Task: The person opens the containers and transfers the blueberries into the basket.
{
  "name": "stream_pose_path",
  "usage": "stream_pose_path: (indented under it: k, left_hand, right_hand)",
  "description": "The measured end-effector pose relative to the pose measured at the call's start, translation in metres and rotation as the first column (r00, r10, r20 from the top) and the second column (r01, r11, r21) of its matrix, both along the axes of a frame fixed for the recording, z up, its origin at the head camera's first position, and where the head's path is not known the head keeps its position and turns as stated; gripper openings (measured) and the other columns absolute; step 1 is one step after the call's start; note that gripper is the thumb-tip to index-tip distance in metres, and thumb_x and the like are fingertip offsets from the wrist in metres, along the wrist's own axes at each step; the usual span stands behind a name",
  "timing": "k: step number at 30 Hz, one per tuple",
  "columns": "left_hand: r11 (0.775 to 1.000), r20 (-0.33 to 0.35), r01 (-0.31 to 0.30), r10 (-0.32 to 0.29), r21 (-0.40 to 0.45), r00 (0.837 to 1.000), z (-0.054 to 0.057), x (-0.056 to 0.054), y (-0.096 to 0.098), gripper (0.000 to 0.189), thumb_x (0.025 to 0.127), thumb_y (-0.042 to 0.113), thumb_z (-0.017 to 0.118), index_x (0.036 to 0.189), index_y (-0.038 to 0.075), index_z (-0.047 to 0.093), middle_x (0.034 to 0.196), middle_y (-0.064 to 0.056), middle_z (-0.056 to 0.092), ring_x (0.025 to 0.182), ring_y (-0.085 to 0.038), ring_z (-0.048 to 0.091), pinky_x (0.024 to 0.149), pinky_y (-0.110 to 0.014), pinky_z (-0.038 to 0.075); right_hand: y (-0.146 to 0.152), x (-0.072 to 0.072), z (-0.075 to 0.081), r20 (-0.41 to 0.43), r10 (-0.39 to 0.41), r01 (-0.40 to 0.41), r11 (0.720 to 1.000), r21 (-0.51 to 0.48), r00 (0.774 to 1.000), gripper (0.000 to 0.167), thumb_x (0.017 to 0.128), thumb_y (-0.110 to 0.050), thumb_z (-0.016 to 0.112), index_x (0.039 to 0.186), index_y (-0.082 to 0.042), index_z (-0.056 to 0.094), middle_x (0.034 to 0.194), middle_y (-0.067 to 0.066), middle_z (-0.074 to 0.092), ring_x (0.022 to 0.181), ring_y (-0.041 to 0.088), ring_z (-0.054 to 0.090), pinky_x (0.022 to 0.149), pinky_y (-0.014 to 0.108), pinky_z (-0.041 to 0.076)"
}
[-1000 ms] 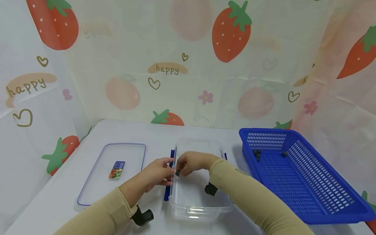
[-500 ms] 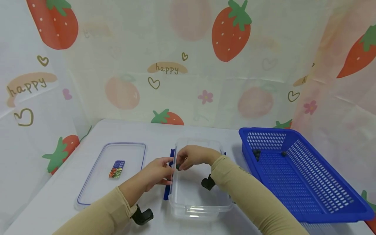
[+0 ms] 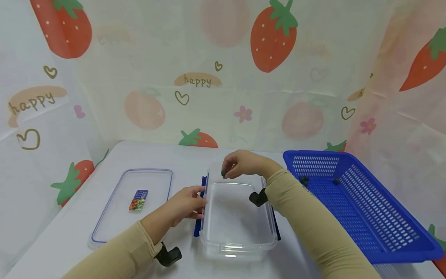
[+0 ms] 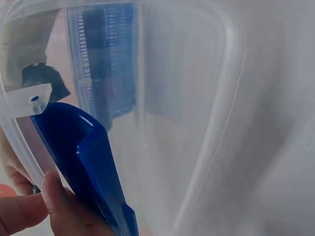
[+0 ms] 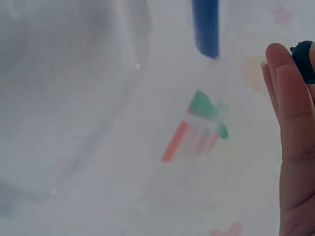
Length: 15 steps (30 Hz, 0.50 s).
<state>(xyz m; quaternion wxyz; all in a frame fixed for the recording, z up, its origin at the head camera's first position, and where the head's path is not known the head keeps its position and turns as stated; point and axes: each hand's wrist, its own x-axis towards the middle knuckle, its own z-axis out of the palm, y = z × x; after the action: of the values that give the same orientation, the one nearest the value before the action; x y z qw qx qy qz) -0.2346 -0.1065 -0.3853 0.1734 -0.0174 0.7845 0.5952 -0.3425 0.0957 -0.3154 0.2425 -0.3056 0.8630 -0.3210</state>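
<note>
A clear plastic box (image 3: pixel 240 246) stands before me, with blue side latches folded outward. My left hand (image 3: pixel 188 203) grips its left rim between thumb and fingers, beside a blue latch (image 4: pixel 86 157). Above the far end of the box, my right hand (image 3: pixel 245 164) pinches a dark blueberry (image 3: pixel 223 173) in its fingertips. From the right wrist, the same blueberry (image 5: pixel 303 62) shows its small crown, partly cut off by the frame edge. I see no blueberries on the box's floor.
On the right stands a blue perforated basket (image 3: pixel 393 257) with several blueberries (image 3: pixel 304 180) at its far left corner and another blueberry (image 3: pixel 336 181) nearby. A clear lid (image 3: pixel 116 221) with a blue seal and a printed label (image 3: pixel 138 200) lies at left.
My right hand has risen from the box's left inner side and moved away and rightward over its far end, the blueberry still pinched. My left hand has stayed on the rim.
</note>
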Motion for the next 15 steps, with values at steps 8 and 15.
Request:
stream_pose_path:
  k: [8, 15]
  left_hand:
    - [1.0, 0.002, 0.008, -0.008, 0.004, 1.0, 0.001, -0.002, 0.001, 0.054, 0.089, 0.012, 0.057, 0.139, 0.007, 0.036, 0.089, -0.014, 0.054, 0.073, -0.021, 0.057, 0.067, -0.03, 0.056]
    - [1.0, 0.01, 0.013, -0.012, -0.009, 1.0, 0.002, 0.0, 0.001, 0.054, 0.09, 0.012, 0.056, 0.139, 0.007, 0.035, 0.09, -0.014, 0.054, 0.074, -0.021, 0.057, 0.067, -0.03, 0.056]
  right_hand:
    - [0.057, -0.011, 0.032, -0.045, -0.085, 0.081, 0.993, -0.084, 0.995, 0.013, 0.082, -0.004, 0.064, 0.095, -0.004, 0.062, 0.095, 0.009, 0.066, 0.093, 0.023, 0.062, 0.082, 0.033, 0.052]
    - [0.132, -0.013, 0.041, -0.108, -0.243, 0.223, 0.96, -0.167, 0.964, 0.023, 0.084, -0.01, 0.065, 0.104, 0.0, 0.058, 0.101, 0.014, 0.062, 0.093, 0.022, 0.061, 0.085, 0.036, 0.05]
